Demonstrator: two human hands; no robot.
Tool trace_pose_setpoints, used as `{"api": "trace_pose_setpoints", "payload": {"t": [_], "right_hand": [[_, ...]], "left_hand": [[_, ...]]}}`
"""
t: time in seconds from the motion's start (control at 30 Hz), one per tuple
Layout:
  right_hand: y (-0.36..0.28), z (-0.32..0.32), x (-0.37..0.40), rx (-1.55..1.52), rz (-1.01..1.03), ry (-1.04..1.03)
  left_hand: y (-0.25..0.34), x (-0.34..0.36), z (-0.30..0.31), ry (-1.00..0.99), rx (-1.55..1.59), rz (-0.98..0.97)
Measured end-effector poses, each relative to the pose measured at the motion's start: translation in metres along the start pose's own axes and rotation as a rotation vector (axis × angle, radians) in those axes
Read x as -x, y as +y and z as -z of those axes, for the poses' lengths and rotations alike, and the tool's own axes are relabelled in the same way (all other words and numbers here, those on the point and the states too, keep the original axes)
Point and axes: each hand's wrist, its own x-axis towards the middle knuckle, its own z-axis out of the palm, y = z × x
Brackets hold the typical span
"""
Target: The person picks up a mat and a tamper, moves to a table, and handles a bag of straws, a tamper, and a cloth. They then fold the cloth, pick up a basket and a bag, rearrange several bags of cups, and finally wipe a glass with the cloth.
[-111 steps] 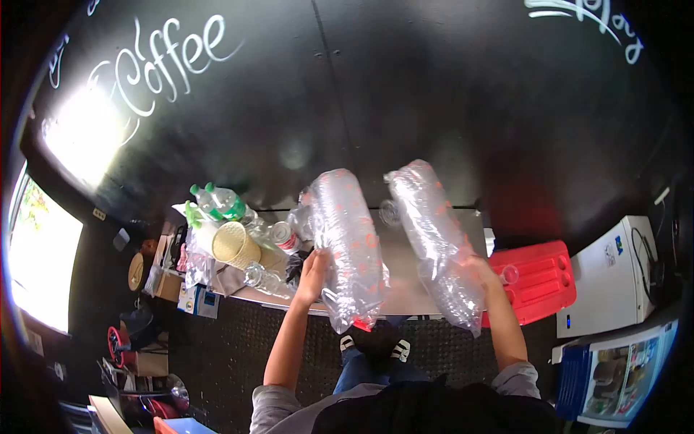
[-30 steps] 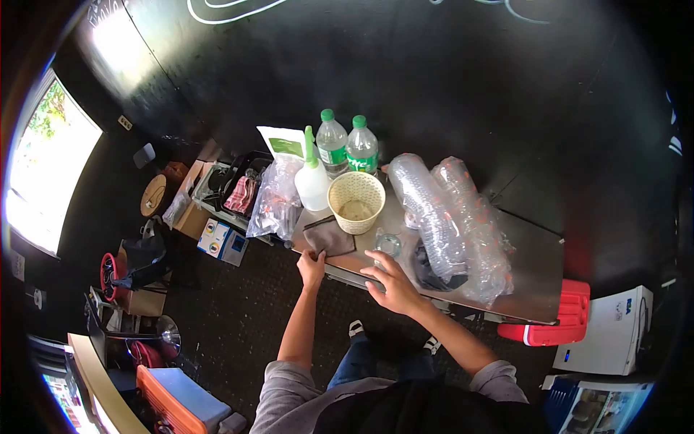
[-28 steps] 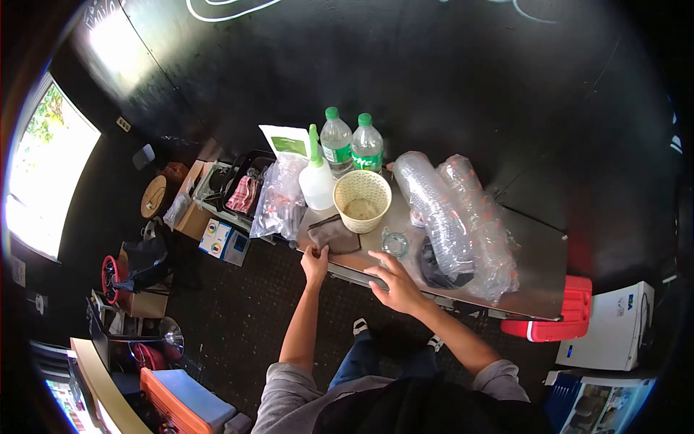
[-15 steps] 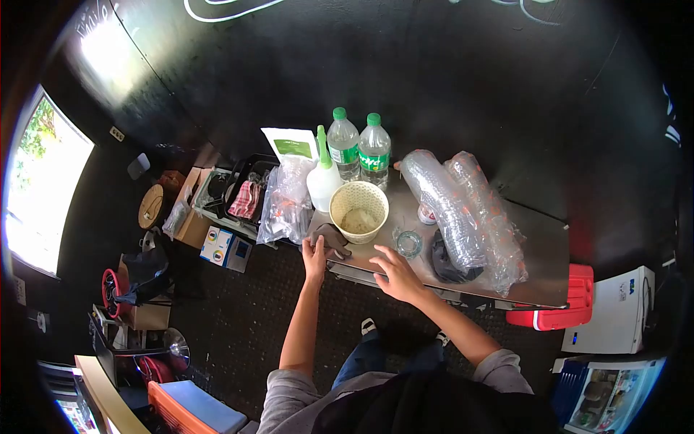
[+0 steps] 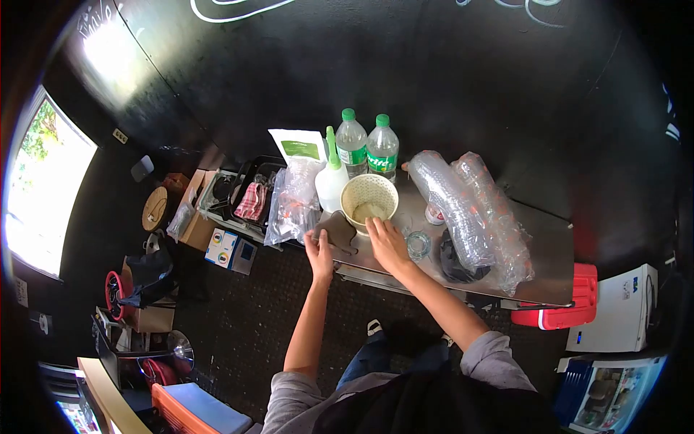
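Note:
My left hand (image 5: 319, 252) is closed on the edge of a grey-brown cloth (image 5: 336, 230) at the table's front edge. Beside it, my right hand (image 5: 388, 244) has its fingers at the front rim of a cream woven plastic basket (image 5: 350, 211), partly covering its front wall. The basket's inside shows a pale bottom. Close to the right of that hand stands a clear drinking glass (image 5: 418, 246). A white spray bottle (image 5: 332, 182) with a green top is just behind and left of the basket.
Two clear bottles with green caps (image 5: 352, 142) stand behind the basket. Long plastic-wrapped stacks of clear cups (image 5: 463, 210) lie right, over a black bag (image 5: 455, 264). Left are clear plastic packs (image 5: 295, 202) and a white-green pouch (image 5: 300, 145). A red cooler (image 5: 564, 304) sits beyond the table's right end.
My right hand has moved from in front of the table edge to the basket's rim. The basket has shifted slightly back. The cloth is lifted and more spread in my left hand.

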Motion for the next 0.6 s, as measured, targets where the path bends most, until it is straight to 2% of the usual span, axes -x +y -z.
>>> {"api": "trace_pose_setpoints", "payload": {"t": [0.07,0.13,0.27,0.33,0.4,0.47,0.6], "right_hand": [[0.003,-0.002,0.0,-0.019,-0.013,-0.017],[0.003,0.003,0.003,-0.025,0.016,-0.024],[0.003,0.047,0.009,-0.134,-0.028,0.026],[0.016,0.064,0.023,-0.115,-0.186,0.042],[0.037,0.056,0.04,-0.093,-0.229,0.047],[0.053,0.043,0.05,-0.191,-0.352,-0.164],[0.07,0.028,0.055,-0.386,-0.343,-0.258]], "left_hand": [[0.019,0.008,-0.002,0.053,0.054,-0.095],[0.015,0.006,0.004,0.093,0.053,-0.179],[0.037,0.018,0.0,0.121,0.025,-0.265],[0.045,0.023,0.0,0.121,0.02,-0.261],[0.046,0.029,0.001,0.102,0.034,-0.271],[0.041,0.034,0.001,0.099,0.022,-0.283],[0.036,0.055,0.002,0.146,-0.008,-0.287]]}}
